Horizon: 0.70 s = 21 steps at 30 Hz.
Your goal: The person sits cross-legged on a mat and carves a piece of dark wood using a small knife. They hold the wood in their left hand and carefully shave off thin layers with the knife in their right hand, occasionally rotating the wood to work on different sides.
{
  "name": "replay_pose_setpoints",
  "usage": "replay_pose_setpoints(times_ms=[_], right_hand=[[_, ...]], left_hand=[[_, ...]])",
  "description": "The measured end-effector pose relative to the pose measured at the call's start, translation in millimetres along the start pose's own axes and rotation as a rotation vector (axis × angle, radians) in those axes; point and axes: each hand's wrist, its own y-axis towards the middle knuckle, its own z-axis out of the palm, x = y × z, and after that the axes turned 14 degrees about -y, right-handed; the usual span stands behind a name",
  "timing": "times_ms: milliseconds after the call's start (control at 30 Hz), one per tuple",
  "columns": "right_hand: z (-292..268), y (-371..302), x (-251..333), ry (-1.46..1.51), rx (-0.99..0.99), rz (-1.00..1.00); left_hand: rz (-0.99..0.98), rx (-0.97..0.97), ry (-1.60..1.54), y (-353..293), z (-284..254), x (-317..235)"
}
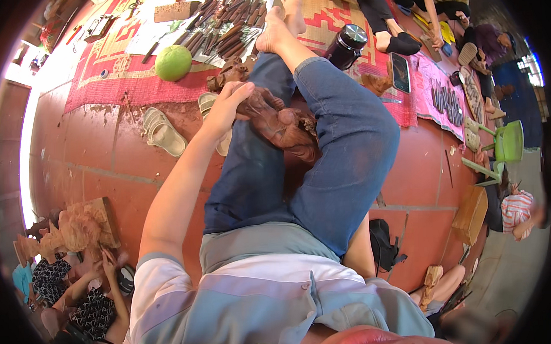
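A reddish-brown carved wooden figure [281, 124] with a rounded head and flowing, grooved lines lies between my jeans-clad legs. My left hand [229, 104] is closed on its far left end, fingers over the top. Behind my raised right leg, the right hand is hidden; only part of that arm [361, 248] shows beside my hip. Another rough carved piece [231, 74] sits just beyond my left hand. Near my right knee is a small brown carved piece [377, 83], and a black bottle [346, 47] with a steel lid stands beside my shin.
Many chisels [228, 28] lie on a sheet across the red patterned mat [120, 74], near a green round fruit [173, 63]. Beige sandals [163, 132] rest on the tiles. A phone [400, 72] lies to the right, near a green stool [506, 143]. Several people work around me.
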Motion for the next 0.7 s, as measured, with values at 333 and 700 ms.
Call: replay_pose_setpoints(times_ms=[333,700], right_hand=[[-2,-21,-7,-0.129,-0.261,0.058],[124,-10,128,-0.150,0.019,-0.662]], left_hand=[[0.319,0.136,-0.500,18,17,43],[0.497,0.094,-0.060,1,24,74]])
